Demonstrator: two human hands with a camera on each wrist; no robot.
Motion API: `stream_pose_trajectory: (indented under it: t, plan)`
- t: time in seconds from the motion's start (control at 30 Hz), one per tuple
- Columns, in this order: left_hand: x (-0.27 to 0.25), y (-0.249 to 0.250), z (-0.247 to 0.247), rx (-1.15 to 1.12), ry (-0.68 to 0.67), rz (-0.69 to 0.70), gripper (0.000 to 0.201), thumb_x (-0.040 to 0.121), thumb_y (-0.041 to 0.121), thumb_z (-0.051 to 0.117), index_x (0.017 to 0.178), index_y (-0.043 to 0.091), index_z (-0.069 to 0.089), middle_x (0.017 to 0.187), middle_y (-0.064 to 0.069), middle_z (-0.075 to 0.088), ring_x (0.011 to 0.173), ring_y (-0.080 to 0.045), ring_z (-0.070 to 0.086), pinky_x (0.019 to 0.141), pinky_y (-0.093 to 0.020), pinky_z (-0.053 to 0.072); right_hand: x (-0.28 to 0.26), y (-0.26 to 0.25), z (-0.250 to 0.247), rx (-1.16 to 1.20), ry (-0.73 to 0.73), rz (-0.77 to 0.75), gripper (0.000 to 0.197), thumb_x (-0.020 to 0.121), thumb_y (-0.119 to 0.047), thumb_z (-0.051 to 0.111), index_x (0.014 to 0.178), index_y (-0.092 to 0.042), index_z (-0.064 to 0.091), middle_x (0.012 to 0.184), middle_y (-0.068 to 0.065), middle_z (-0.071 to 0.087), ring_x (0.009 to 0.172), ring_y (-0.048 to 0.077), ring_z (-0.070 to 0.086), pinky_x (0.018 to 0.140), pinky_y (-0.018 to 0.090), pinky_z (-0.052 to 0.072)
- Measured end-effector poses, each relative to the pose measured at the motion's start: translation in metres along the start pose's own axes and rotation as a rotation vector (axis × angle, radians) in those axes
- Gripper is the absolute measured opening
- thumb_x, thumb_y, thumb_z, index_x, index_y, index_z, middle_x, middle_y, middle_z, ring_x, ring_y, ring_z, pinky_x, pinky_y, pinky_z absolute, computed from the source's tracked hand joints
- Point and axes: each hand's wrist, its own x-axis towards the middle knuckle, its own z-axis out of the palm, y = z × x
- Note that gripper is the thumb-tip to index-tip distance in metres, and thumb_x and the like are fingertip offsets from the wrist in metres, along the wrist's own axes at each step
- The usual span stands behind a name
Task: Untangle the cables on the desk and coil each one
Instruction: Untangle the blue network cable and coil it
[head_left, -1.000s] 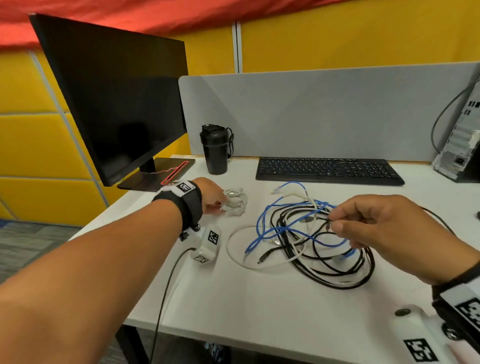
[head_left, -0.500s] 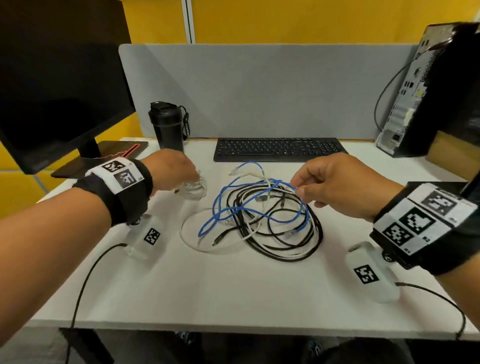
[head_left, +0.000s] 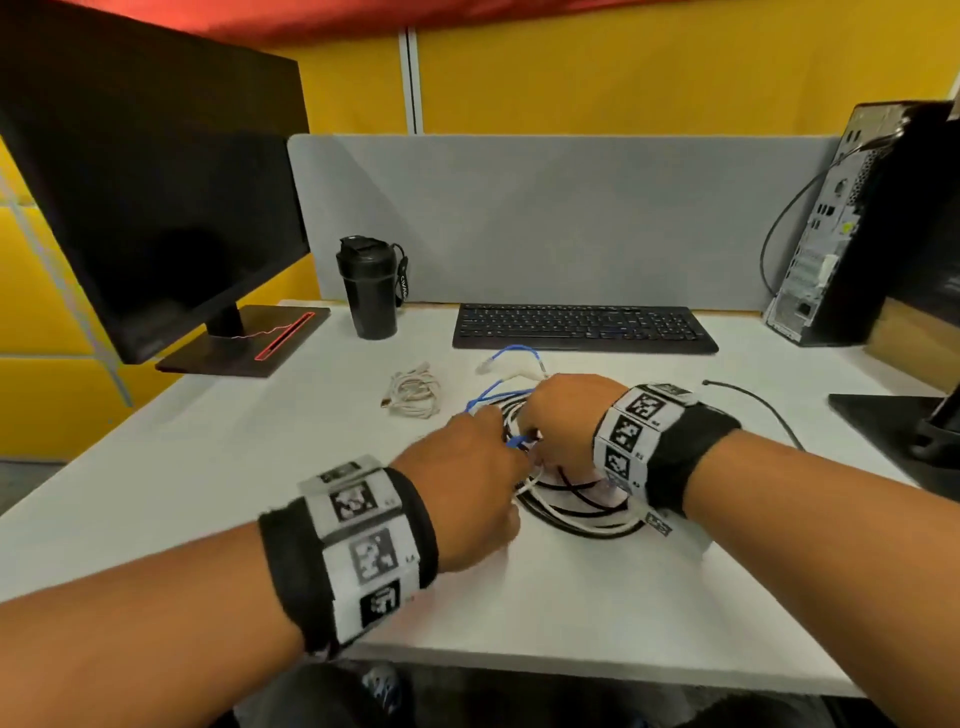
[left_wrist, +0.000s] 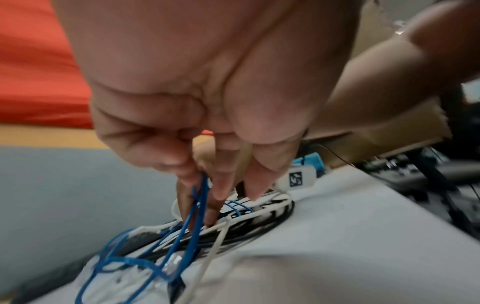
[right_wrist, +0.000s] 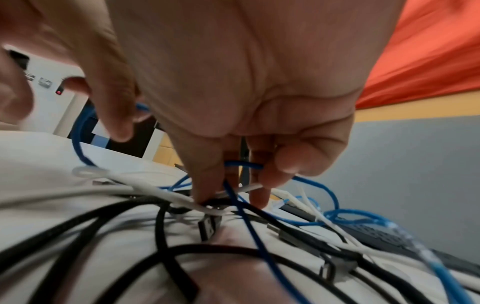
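Blue cord (left_wrist: 192, 230), thin and round, is looping through stiff black cables (right_wrist: 109, 226) and white cables (head_left: 582, 519) mid-desk (head_left: 218, 467), at 6 o'clock from the keyboard (head_left: 582, 327). Wrist views alone are showing the left hand (left_wrist: 207, 102) and right hand (right_wrist: 233, 92) both pinching it.

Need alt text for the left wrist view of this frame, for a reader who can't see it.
The left hand, seen close from the wrist, pinches loops of a blue cable and lifts them from a tangle of white cables and black cables on the white desk. The picture is blurred.
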Motion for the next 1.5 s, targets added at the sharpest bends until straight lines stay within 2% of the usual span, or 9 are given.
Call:
stream_pose_trajectory:
  t: [0.17, 0.33, 0.5, 0.73, 0.83, 1.0, 1.17, 1.33, 1.5]
  plan:
    - [-0.002, 0.023, 0.006, 0.125, 0.16, 0.048, 0.028, 0.093, 0.02, 0.045, 0.12, 0.018, 0.053, 0.12, -0.009, 0.04, 0.102, -0.032, 0.044, 0.064, -0.038, 0.03, 0.005, 0.027, -0.019, 0.305, 0.201, 0.102, 0.019, 0.096, -0.028, 0.056, 0.095, -0.013, 0.069, 0.099, 0.008, 0.071, 0.09, 0.025, 0.062, 0.073, 0.027, 0.045]
    - [0.019, 0.012, 0.014, -0.044, -0.245, 0.035, 0.043, 0.093, 0.034, 0.057, 0.133, 0.021, 0.051, 0.133, -0.005, 0.045, 0.116, -0.03, 0.055, 0.09, -0.043, 0.052, -0.006, 0.067, -0.06, 0.856, 0.342, 0.266, 0.02, 0.095, -0.031, 0.063, 0.093, -0.012, 0.07, 0.088, 0.014, 0.075, 0.07, 0.024, 0.069, 0.07, 0.039, 0.062]
    - [0.038, 0.003, 0.021, -0.051, -0.221, 0.078, 0.037, 0.096, 0.022, 0.048, 0.132, 0.018, 0.056, 0.134, -0.005, 0.055, 0.122, -0.026, 0.055, 0.101, -0.04, 0.047, -0.029, 0.091, -0.117, 0.953, 0.598, 0.275, 0.017, 0.097, -0.024, 0.061, 0.094, -0.009, 0.068, 0.092, 0.013, 0.075, 0.054, 0.012, 0.061, 0.053, 0.026, 0.059]
    - [0.04, -0.014, 0.018, -0.261, -0.207, 0.059, 0.047, 0.094, 0.029, 0.056, 0.141, 0.029, 0.053, 0.144, 0.002, 0.053, 0.129, -0.02, 0.051, 0.108, -0.037, 0.043, -0.058, 0.094, -0.16, 1.01, 0.689, 0.222, 0.021, 0.099, -0.021, 0.058, 0.102, -0.003, 0.069, 0.09, 0.013, 0.075, 0.059, 0.015, 0.063, 0.065, 0.034, 0.061]
    - [0.045, -0.024, 0.001, -0.582, -0.036, -0.073, 0.038, 0.092, 0.041, 0.061, 0.128, 0.03, 0.062, 0.134, 0.005, 0.06, 0.116, -0.017, 0.058, 0.098, -0.034, 0.049, -0.068, 0.089, -0.157, 1.136, 0.62, 0.185, 0.019, 0.101, -0.019, 0.054, 0.098, -0.005, 0.066, 0.086, 0.011, 0.074, 0.058, 0.014, 0.061, 0.058, 0.029, 0.057]
    - [0.052, -0.03, -0.037, -1.69, 0.158, -0.367, 0.05, 0.075, 0.058, 0.068, 0.114, 0.027, 0.065, 0.119, -0.003, 0.069, 0.103, -0.022, 0.07, 0.088, -0.04, 0.056, -0.092, 0.082, -0.142, 1.499, 0.595, 0.062, 0.02, 0.104, -0.017, 0.046, 0.098, -0.009, 0.063, 0.083, 0.009, 0.073, 0.053, 0.013, 0.056, 0.051, 0.024, 0.052]
    - [0.051, -0.012, -0.056, -2.154, 0.121, -0.181, 0.038, 0.094, 0.043, 0.06, 0.119, 0.014, 0.058, 0.118, -0.012, 0.072, 0.1, -0.028, 0.073, 0.08, -0.042, 0.058, -0.12, 0.074, -0.114, 1.76, 0.573, -0.042, 0.023, 0.101, -0.017, 0.046, 0.098, -0.01, 0.067, 0.087, 0.011, 0.074, 0.054, 0.014, 0.06, 0.051, 0.024, 0.053]
    - [0.034, -0.008, -0.068, -2.131, 0.395, -0.094, 0.015, 0.102, 0.02, 0.054, 0.11, 0.01, 0.06, 0.079, -0.002, 0.073, 0.084, -0.023, 0.075, 0.068, -0.032, 0.061, -0.139, 0.064, -0.076, 1.908, 0.641, 0.128, 0.021, 0.099, -0.01, 0.046, 0.094, -0.01, 0.066, 0.088, 0.013, 0.076, 0.053, 0.013, 0.059, 0.046, 0.022, 0.052]
    - [-0.001, -0.023, -0.072, -2.076, 0.52, 0.012, 0.014, 0.1, 0.02, 0.057, 0.09, 0.012, 0.062, 0.079, -0.002, 0.07, 0.079, -0.021, 0.073, 0.07, -0.031, 0.059, -0.161, 0.059, -0.039, 2.101, 0.727, 0.395, 0.019, 0.093, 0.001, 0.047, 0.098, -0.008, 0.064, 0.089, 0.014, 0.077, 0.05, 0.012, 0.06, 0.044, 0.02, 0.052]
